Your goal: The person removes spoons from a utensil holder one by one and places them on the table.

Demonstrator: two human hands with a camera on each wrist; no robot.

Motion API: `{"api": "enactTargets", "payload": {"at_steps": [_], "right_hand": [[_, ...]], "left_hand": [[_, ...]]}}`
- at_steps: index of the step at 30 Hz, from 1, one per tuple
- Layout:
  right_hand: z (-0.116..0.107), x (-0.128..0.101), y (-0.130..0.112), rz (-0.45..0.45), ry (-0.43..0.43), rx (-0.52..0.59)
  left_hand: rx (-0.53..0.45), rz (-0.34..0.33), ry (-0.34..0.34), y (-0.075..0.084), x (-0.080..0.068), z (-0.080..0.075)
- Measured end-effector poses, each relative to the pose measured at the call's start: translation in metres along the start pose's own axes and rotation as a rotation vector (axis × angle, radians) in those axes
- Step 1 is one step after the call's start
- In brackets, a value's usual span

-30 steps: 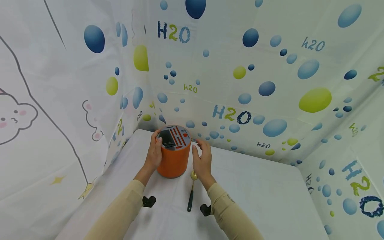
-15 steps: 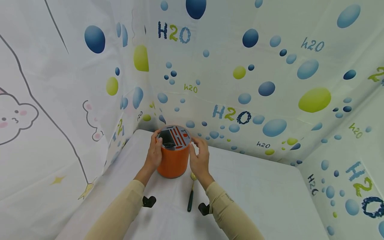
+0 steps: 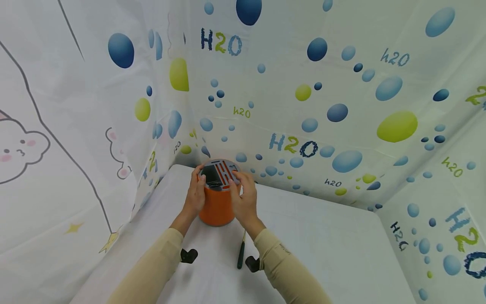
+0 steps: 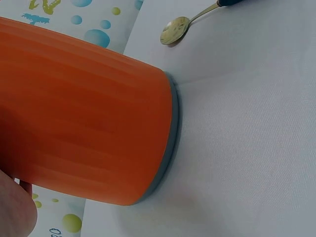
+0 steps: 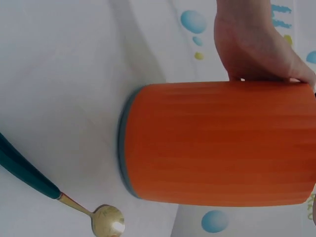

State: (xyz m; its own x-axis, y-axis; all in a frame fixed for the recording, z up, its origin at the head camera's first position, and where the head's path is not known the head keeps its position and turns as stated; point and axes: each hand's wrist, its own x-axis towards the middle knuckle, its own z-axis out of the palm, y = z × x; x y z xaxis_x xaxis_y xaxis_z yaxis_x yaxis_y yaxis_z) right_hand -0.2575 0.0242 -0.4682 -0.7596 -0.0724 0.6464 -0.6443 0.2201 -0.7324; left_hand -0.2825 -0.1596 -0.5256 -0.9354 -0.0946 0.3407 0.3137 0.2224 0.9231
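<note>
An orange ribbed cylinder holder (image 3: 216, 207) with a grey slotted top stands upright on the white table (image 3: 322, 236), near the back left corner. My left hand (image 3: 197, 188) grips its left side, thumb on the top rim. My right hand (image 3: 240, 188) wraps its right front, fingers curled over the grey top. The left wrist view shows the holder (image 4: 84, 113) close up on its grey base, with a bit of my left hand (image 4: 15, 210) at the bottom corner. In the right wrist view the holder (image 5: 217, 143) fills the middle, with my left hand (image 5: 256, 49) behind it.
A spoon (image 3: 241, 253) with a dark green handle and gold bowl lies just in front of the holder, also seen as the spoon (image 4: 175, 30) and the spoon (image 5: 106, 219). Bubble-print curtains (image 3: 303, 105) wall the table at the back and left.
My right hand moved left from beside the holder and closed onto its right front and top. It now hides the spoon's bowl in the head view. The left hand stayed put.
</note>
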Motion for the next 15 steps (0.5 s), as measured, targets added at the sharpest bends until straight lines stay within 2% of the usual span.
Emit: {"api": "enactTargets", "payload": {"at_steps": [15], "right_hand": [[0.018,0.001,-0.011,-0.062,-0.037,-0.044]], "left_hand": [[0.004,-0.008,0.000,0.003,-0.002,-0.004]]}}
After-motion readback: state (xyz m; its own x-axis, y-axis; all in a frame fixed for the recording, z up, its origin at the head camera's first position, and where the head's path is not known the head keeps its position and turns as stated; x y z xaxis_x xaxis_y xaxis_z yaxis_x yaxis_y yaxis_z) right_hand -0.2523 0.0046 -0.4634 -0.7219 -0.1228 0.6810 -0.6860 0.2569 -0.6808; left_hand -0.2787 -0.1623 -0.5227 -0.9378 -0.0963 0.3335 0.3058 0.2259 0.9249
